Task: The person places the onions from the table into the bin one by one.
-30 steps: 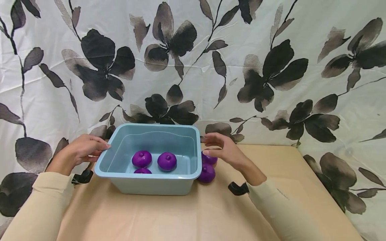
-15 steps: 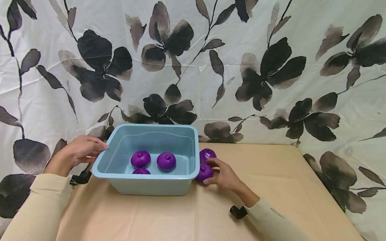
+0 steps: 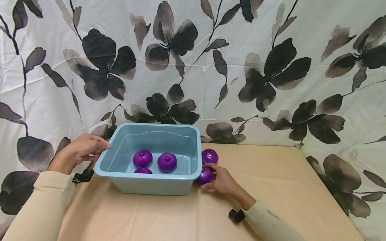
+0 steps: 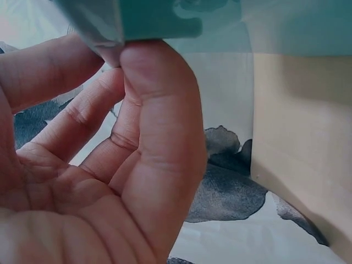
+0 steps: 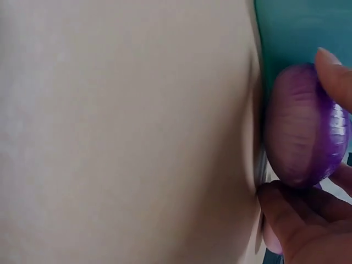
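A light blue plastic tub [image 3: 150,186] stands on the table, with purple onions [image 3: 142,158] visible inside it. My left hand [image 3: 82,150] pinches the tub's left rim; in the left wrist view the thumb [image 4: 165,126] presses the corner from one side and the fingers from the other. Outside the tub's right wall, my right hand [image 3: 223,180] grips a shiny purple onion [image 5: 300,126] between thumb and fingers, low by the table. Just behind it lies another purple onion [image 3: 209,155], close to the tub's side.
The table [image 3: 265,187] has a light tan cover. A white cloth with dark printed flowers [image 3: 169,67] hangs right behind it and down its right side. Small black wrist cameras [image 3: 236,216] sit below both hands.
My right hand has come down from the tub's right rim toward me and closed round the nearer onion. The left hand stays at the left rim, and the tub has not moved.
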`<state>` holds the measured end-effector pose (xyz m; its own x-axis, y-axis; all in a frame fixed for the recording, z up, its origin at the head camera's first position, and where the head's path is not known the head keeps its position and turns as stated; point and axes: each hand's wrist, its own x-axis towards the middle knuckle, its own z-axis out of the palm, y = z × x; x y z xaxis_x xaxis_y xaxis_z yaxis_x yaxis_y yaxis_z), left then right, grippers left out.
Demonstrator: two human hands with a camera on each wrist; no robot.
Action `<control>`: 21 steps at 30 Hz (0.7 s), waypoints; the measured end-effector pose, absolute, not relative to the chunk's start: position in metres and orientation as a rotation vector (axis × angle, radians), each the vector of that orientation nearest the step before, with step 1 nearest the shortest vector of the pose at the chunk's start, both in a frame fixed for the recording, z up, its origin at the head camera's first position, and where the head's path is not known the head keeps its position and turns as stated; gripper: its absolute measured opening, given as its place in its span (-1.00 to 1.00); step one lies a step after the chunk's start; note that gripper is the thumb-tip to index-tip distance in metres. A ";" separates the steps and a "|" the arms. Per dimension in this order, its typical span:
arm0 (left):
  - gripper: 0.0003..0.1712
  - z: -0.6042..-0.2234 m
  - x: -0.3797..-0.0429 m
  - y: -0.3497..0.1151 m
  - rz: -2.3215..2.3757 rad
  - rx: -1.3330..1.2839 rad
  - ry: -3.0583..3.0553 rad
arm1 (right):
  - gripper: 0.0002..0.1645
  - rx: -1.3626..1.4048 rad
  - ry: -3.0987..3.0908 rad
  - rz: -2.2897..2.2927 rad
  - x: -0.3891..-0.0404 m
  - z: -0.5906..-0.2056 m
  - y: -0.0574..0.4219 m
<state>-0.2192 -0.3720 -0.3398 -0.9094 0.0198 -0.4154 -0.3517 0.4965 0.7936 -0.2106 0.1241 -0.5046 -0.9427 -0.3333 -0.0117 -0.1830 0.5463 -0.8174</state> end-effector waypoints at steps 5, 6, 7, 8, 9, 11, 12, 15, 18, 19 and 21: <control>-0.86 -0.338 -0.219 -0.371 1.375 -0.279 2.373 | 0.04 -0.452 2.589 -1.364 -0.211 -0.502 0.124; -0.86 -0.338 -0.219 -0.370 1.374 -0.280 2.375 | 0.04 -0.457 2.599 -1.362 -0.211 -0.502 0.124; -0.86 -0.339 -0.219 -0.370 1.374 -0.281 2.376 | 0.04 -0.457 2.611 -1.360 -0.211 -0.502 0.124; -0.86 -0.339 -0.219 -0.370 1.375 -0.282 2.377 | 0.04 -0.454 2.628 -1.355 -0.211 -0.503 0.124; -0.86 -0.339 -0.219 -0.370 1.376 -0.283 2.377 | 0.04 -0.443 2.649 -1.346 -0.210 -0.503 0.124; -0.86 -0.340 -0.220 -0.369 1.377 -0.283 2.377 | 0.04 -0.409 2.667 -1.345 -0.209 -0.502 0.126; -0.86 -0.341 -0.220 -0.369 1.378 -0.283 2.377 | 0.04 -0.391 2.674 -1.345 -0.208 -0.501 0.127; -0.87 -0.341 -0.220 -0.369 1.375 -0.283 2.378 | 0.03 -0.355 2.684 -1.343 -0.207 -0.493 0.131; -0.87 -0.340 -0.219 -0.369 1.370 -0.281 2.382 | 0.02 -0.366 2.677 -1.360 -0.206 -0.483 0.135; -0.87 -0.340 -0.219 -0.369 1.369 -0.279 2.383 | 0.01 -0.370 2.664 -1.373 -0.205 -0.479 0.137; -0.87 -0.340 -0.219 -0.369 1.369 -0.276 2.384 | -0.01 -0.380 2.635 -1.402 -0.203 -0.470 0.140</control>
<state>-0.2187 -0.3689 -0.3398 -0.9098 0.0168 -0.4146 -0.3496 0.5074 0.7876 -0.2033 0.1404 -0.4698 -0.9594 -0.2821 0.0013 -0.1587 0.5361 -0.8291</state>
